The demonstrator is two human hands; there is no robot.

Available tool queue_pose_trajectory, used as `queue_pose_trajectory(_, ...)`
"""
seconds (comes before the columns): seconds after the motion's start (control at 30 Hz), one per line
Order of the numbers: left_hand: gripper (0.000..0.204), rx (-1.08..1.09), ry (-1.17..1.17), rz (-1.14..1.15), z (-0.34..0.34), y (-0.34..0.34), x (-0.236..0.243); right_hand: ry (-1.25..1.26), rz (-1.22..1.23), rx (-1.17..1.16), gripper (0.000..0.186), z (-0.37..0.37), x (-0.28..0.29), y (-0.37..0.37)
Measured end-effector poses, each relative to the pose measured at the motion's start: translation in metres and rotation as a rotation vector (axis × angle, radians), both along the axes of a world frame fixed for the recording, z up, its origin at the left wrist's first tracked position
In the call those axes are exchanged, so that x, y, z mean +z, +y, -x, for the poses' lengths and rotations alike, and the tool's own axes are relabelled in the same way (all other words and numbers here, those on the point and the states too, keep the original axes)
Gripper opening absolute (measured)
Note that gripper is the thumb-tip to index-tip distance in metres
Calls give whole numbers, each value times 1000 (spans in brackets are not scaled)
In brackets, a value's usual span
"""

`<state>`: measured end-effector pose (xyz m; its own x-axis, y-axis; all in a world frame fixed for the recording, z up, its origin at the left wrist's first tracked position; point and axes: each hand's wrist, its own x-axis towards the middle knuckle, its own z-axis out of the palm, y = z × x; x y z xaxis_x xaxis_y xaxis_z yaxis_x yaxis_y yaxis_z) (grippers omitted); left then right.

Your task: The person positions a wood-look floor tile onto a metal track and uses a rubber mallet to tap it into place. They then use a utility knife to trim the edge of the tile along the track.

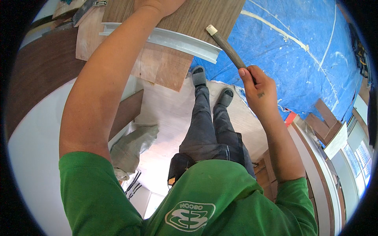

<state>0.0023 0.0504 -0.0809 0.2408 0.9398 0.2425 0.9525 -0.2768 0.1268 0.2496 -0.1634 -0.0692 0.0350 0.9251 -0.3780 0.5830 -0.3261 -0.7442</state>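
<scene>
My right hand (260,88) is closed round the lower end of a dark wooden stick (233,51) with a pale, whitish tip. The stick slants up and left, its tip in front of the brown wood-grain panel (193,19). At the top edge, my left hand (157,4) is over or against that panel; its fingers are cut off, so I cannot see whether it grips anything. A silver metal channel (179,42) runs along the panel's near edge, passing under my left forearm.
Below the channel are light plywood pieces (167,67). A paint-spotted blue tarp (283,59) covers the floor at the right. Brown offcuts (325,122) lie at the far right. Grey plastic sheeting (132,149) and a brown board (128,112) are at the lower left.
</scene>
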Motion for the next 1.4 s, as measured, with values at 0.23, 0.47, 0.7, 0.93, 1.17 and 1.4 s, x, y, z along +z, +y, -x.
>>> queue_pose_trajectory(0.23,70,-4,7,5,-1,1,1,7,-6,-13,28,11,-7,15)
queue_pose_trajectory(0.47,68,-30,-4,-48,1,-1,-2,45,-37,-20,35,-3,-14,-10)
queue_pose_trajectory(0.7,66,-73,-19,-80,0,3,-3,101,-93,-73,35,1,-21,37)
queue_pose_trajectory(0.93,64,-73,14,-96,2,2,-6,146,-88,-83,33,-4,-29,-10)
queue_pose_trajectory(1.17,66,-59,40,-86,3,4,-8,118,-135,-79,31,7,-28,36)
queue_pose_trajectory(1.4,68,-37,30,-35,-2,1,-2,53,-160,-17,37,6,-20,16)
